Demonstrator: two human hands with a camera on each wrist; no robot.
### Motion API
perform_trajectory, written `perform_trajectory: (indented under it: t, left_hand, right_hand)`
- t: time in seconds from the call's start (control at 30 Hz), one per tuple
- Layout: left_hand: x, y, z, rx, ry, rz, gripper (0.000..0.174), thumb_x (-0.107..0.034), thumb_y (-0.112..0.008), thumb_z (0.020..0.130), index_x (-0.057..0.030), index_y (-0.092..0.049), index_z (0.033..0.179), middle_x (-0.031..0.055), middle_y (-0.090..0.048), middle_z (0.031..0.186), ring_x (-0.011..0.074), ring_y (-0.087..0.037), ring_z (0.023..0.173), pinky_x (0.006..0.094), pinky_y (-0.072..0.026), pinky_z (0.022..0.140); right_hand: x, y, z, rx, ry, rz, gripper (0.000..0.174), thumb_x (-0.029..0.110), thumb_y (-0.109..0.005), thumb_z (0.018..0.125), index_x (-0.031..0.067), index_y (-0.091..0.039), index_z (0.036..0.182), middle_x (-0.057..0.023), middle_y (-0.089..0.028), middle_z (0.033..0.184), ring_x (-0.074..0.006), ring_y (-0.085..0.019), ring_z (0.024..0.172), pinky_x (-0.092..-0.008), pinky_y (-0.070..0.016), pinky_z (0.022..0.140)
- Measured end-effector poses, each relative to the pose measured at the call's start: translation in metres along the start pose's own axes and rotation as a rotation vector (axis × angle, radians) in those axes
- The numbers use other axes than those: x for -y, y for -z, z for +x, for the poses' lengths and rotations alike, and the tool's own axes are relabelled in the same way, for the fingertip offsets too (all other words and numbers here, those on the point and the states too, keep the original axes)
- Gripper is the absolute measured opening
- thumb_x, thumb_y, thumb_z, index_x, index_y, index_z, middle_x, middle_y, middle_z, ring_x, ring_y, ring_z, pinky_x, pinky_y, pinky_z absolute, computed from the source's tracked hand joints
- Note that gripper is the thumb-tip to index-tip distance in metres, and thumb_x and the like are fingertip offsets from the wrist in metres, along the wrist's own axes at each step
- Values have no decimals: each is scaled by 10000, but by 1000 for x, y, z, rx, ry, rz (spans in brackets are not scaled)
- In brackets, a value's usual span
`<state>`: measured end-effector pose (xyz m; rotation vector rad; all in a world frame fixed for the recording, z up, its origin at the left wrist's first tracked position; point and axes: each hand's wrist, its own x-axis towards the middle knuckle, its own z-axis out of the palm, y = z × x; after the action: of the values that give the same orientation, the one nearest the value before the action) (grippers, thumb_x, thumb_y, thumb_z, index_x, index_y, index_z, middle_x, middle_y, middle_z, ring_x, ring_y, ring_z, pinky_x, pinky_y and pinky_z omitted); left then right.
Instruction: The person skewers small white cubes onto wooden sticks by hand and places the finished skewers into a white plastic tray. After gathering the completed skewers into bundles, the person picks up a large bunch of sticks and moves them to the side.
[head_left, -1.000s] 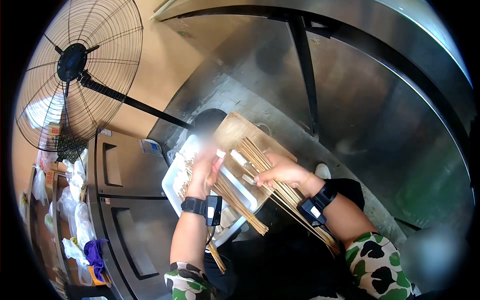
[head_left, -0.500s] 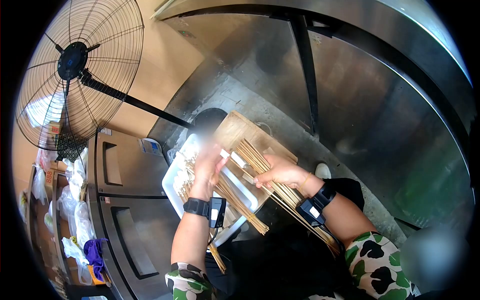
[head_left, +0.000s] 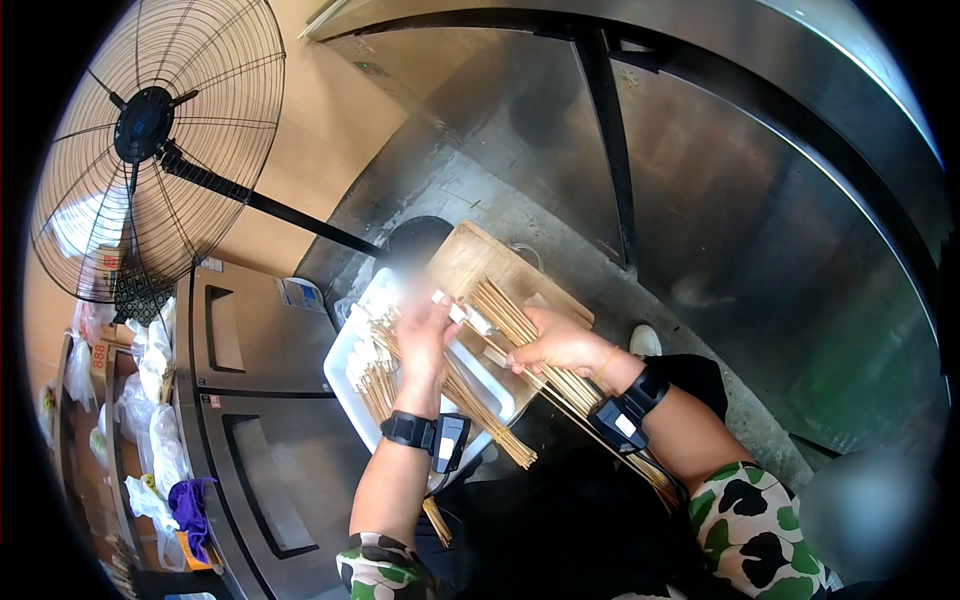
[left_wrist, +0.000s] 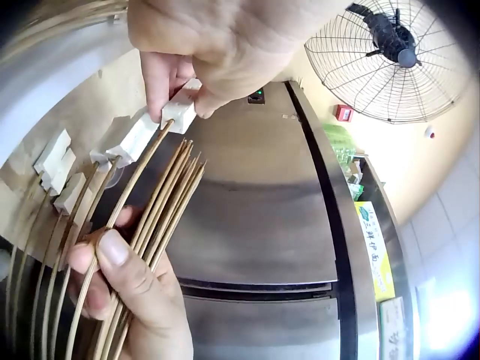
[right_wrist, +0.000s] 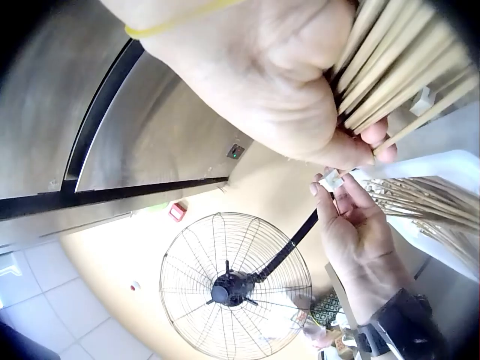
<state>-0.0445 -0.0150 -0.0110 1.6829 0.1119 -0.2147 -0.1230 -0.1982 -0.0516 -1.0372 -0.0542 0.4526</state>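
My left hand [head_left: 425, 335] pinches a small white block [left_wrist: 180, 109] between fingers and thumb. The pointed end of one bamboo skewer [left_wrist: 139, 172] meets the block's lower face. My right hand [head_left: 565, 340] grips a bundle of bare bamboo skewers [right_wrist: 397, 60], with the thumb pressed on that single skewer. Left of my hands, a white plastic tub [head_left: 334, 368] holds several skewers tipped with white blocks [head_left: 372, 372]. More white blocks [left_wrist: 135, 135] lie on the wooden board [head_left: 475, 255], beside the bundle.
A black wire fan [head_left: 145, 125] stands at the left, its pole reaching down behind the tub. Steel cabinets [head_left: 260, 340] line the left, and a large steel surface [head_left: 760, 250] rises on the right. Bags [head_left: 165, 440] fill a shelf at far left.
My left hand has moved slightly right with the white block, toward the skewers, and its wrist has turned. The right hand has stayed nearly still around its bundle.
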Motion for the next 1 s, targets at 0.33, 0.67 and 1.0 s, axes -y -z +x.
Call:
perform_trajectory:
  t: [0.33, 0.67, 1.0]
  left_hand:
    - [2, -14, -16, 31, 2, -11, 199, -117, -607, 854, -33, -563, 1029, 39, -625, 882, 130, -632, 795, 209, -509, 624]
    - [4, -24, -27, 68, 60, 0, 187, -107, -592, 861, -18, -572, 1025, 36, -624, 884, 101, -616, 775, 207, -523, 658]
    - [-26, 58, -49, 51, -122, 306, 269, -124, -533, 890, 23, -490, 1111, 87, -543, 1012, 154, -602, 795, 249, -520, 702]
  right_hand:
    - [8, -4, -3, -80, -6, -45, 304, -74, -585, 700, -27, -485, 983, -85, -588, 670, -104, -538, 505, -208, -409, 434]
    - [3, -1, 0, -66, -29, -84, 314, -36, -619, 728, -23, -489, 1014, -77, -606, 689, -88, -533, 526, -201, -403, 474]
    - [-10, 10, 10, -81, -9, -224, 361, -32, -610, 714, -37, -463, 1044, -66, -569, 731, -95, -521, 515, -229, -430, 457]
